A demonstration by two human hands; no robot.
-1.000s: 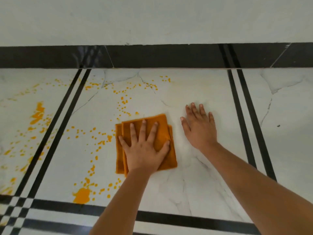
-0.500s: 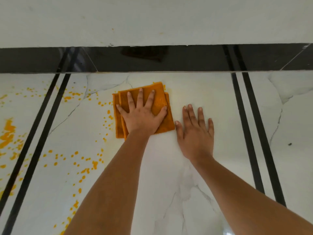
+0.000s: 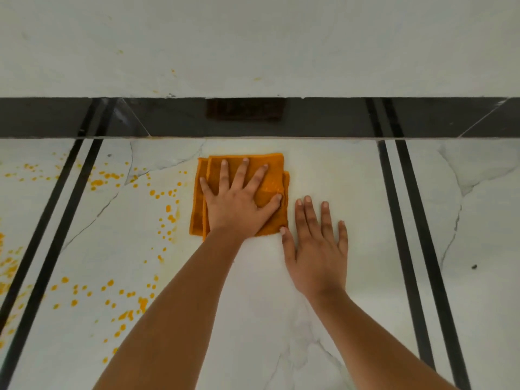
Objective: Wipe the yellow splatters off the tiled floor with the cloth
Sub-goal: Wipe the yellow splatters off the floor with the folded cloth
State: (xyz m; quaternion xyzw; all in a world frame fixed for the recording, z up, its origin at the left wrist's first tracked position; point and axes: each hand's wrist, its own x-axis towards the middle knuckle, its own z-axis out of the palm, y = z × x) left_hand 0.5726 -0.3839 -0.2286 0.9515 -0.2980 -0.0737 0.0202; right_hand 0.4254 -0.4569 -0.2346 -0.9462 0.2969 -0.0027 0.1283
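Note:
A folded orange cloth (image 3: 271,175) lies flat on the white marble-look tiled floor (image 3: 323,170), close to the black skirting. My left hand (image 3: 239,204) presses down on it with fingers spread. My right hand (image 3: 318,249) rests flat on the bare floor just right of the cloth, holding nothing, its thumb at the cloth's near right corner. Yellow splatters (image 3: 166,215) dot the floor left of the cloth, and more of them (image 3: 123,302) lie nearer to me. Further yellow splatters (image 3: 8,266) sit beyond the left stripes.
A black skirting band (image 3: 323,118) runs along the foot of the pale wall (image 3: 253,43), just past the cloth. Paired black inlay stripes cross the floor on the left (image 3: 56,220) and on the right (image 3: 408,220). A small dark speck (image 3: 474,266) lies far right.
My left hand has pushed the cloth away from me, up to near the skirting, and the drops along its path are gone. My right hand has stayed flat on the floor beside it.

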